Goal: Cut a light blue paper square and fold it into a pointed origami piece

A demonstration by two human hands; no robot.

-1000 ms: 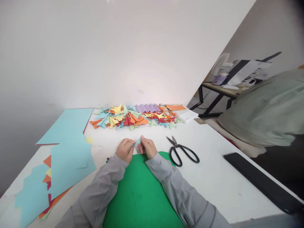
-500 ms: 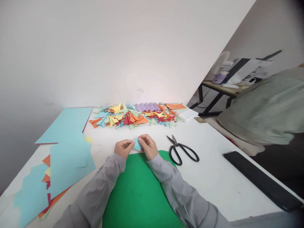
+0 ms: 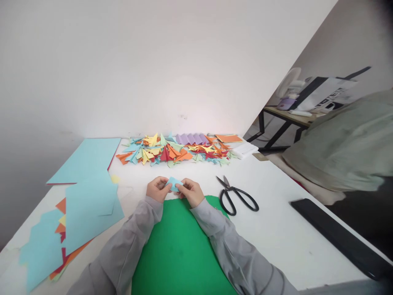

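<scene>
A small light-blue piece of folded paper is pinched between both my hands just above the far edge of a green sheet. My left hand grips its left side with fingers curled. My right hand grips its right side, fingers closed on the paper. Both grey sleeves rest across the green sheet on the white table.
A row of folded paper shapes in several colours lies at the table's far edge. Black scissors lie right of my hands. Light-blue sheets over coloured ones lie at left. A black flat bar lies at right, and a person in pale green sits beyond.
The blue paper has been turned from a narrow edge-on strip to a flatter, wider piece between my fingers. My hands stay in the same place.
</scene>
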